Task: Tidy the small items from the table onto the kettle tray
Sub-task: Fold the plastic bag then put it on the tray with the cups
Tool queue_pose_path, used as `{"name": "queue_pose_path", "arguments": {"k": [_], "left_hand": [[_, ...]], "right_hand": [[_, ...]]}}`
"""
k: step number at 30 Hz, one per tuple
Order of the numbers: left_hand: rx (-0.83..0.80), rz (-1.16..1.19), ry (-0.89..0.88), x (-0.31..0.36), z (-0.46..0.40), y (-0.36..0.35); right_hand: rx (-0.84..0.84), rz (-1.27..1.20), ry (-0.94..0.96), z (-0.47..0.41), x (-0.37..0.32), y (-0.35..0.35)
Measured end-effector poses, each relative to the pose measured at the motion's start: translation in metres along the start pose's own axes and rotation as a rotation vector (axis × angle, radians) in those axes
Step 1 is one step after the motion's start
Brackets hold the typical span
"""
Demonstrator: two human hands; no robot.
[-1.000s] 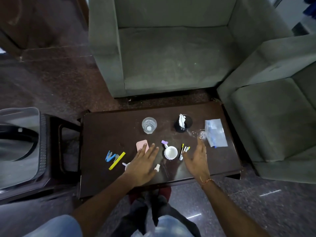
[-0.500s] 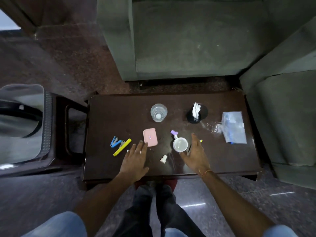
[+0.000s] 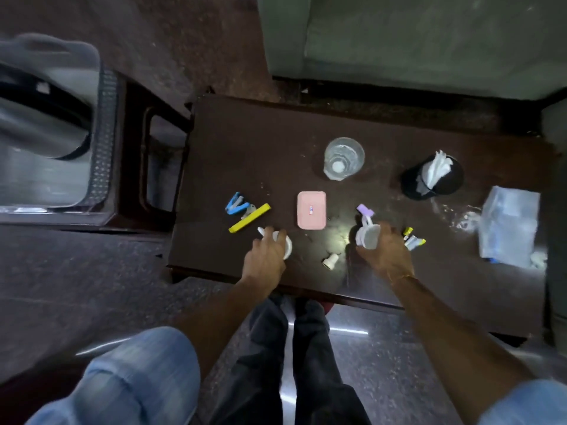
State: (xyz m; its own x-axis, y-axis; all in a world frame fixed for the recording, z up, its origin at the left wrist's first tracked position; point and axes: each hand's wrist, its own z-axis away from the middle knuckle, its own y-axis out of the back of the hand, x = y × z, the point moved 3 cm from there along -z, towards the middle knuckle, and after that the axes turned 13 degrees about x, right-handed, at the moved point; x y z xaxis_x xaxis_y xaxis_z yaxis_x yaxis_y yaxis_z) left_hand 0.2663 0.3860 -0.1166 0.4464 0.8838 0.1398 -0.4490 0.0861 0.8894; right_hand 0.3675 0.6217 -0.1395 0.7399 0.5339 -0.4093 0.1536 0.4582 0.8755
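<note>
Left hand (image 3: 266,256) grips a white cup (image 3: 283,246) near the table's (image 3: 245,142) front edge. Right hand (image 3: 383,251) grips a second white cup (image 3: 368,237), tilted. Between them lie a pink case (image 3: 311,210) and a small white plug (image 3: 329,261). Beyond the left hand: yellow marker (image 3: 249,218) and blue stapler (image 3: 237,204). Beside the right hand: small sachets (image 3: 412,240). The kettle tray (image 3: 102,142) stands well apart to the left, with only the kettle visible on it. Assessment: the task has barely started; no item has yet transferred.
</note>
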Motion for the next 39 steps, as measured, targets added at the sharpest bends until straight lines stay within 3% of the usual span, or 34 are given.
{"name": "queue_pose_path", "arguments": {"k": [6, 13, 20, 25, 30, 39], "left_hand": [[-0.006, 0.082, 0.105, -0.035, 0.046, 0.072], [0.2, 0.284, 0.306, -0.16, 0.111, 0.186], [0.406, 0.34, 0.391, -0.342, 0.109, 0.244], [0.379, 0.329, 0.414, -0.437, 0.083, 0.259], [0.356, 0.349, 0.435, -0.482, 0.046, 0.253], [0.275, 0.329, 0.444, -0.511, -0.018, 0.222]], "right_hand": [[-0.041, -0.056, 0.101, 0.025, -0.055, 0.053], [-0.162, -0.109, 0.37, 0.074, -0.226, 0.084], [-0.25, -0.214, 0.686, 0.111, -0.434, 0.016], [-0.302, -0.134, 0.78, 0.138, -0.55, -0.044], [-0.322, 0.06, 0.75, 0.141, -0.606, -0.1], [-0.347, 0.387, 0.749, 0.121, -0.621, -0.176]]}}
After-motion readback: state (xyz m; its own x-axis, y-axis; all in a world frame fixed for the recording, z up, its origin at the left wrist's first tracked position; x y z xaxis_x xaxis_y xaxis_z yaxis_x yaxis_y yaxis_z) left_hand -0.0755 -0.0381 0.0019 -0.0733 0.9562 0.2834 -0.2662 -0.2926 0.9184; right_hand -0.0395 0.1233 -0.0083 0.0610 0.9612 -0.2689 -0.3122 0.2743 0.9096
